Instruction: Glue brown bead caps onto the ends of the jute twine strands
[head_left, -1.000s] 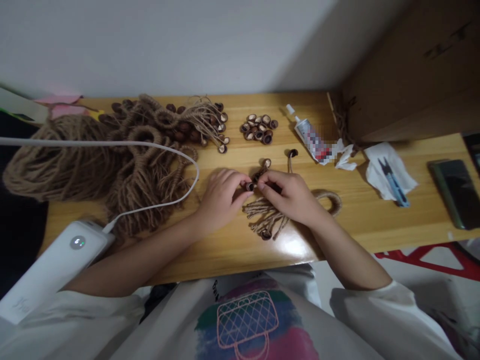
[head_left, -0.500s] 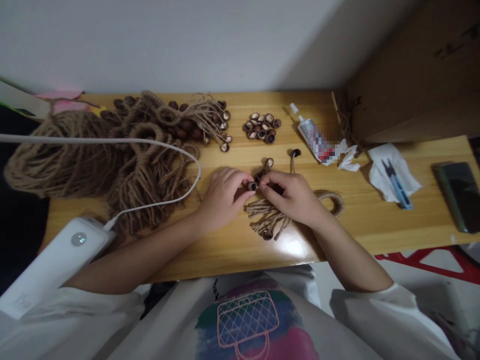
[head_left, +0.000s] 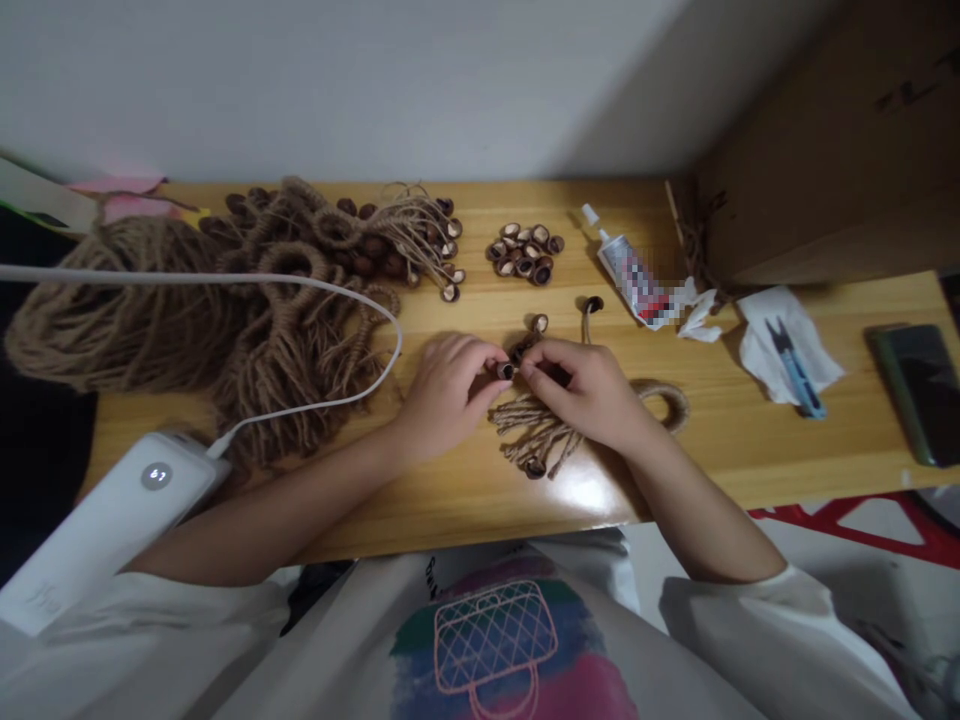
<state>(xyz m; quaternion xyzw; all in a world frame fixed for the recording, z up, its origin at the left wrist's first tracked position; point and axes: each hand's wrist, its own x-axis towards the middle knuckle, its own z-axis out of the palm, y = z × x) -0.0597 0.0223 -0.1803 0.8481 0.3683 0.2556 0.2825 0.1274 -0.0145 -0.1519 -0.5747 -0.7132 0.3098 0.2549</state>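
My left hand [head_left: 448, 391] and my right hand [head_left: 582, 388] meet over the wooden table [head_left: 750, 440], fingertips pinched together. Between them sits a small brown nut shell [head_left: 505, 371], held by my left fingers; my right fingers pinch a jute strand against it. Under my right hand lies a jute tassel with a wrapped loop [head_left: 667, 397], and its loose strands [head_left: 534, 442] fan out toward me, one ending in a shell. Two more shells on strands [head_left: 538, 323] lie just beyond my hands.
A small heap of shells [head_left: 525, 254] and a glue tube [head_left: 630, 275] lie further back. A big pile of finished jute tassels [head_left: 300, 290] and a jute hank [head_left: 97, 310] fill the left. Blue snips on tissue [head_left: 795, 365], a phone [head_left: 919, 390], a white device with cable [head_left: 97, 525].
Almost nothing has changed. Both hands stay pinched on the shell and strand at the same spot; only the view has shifted slightly.
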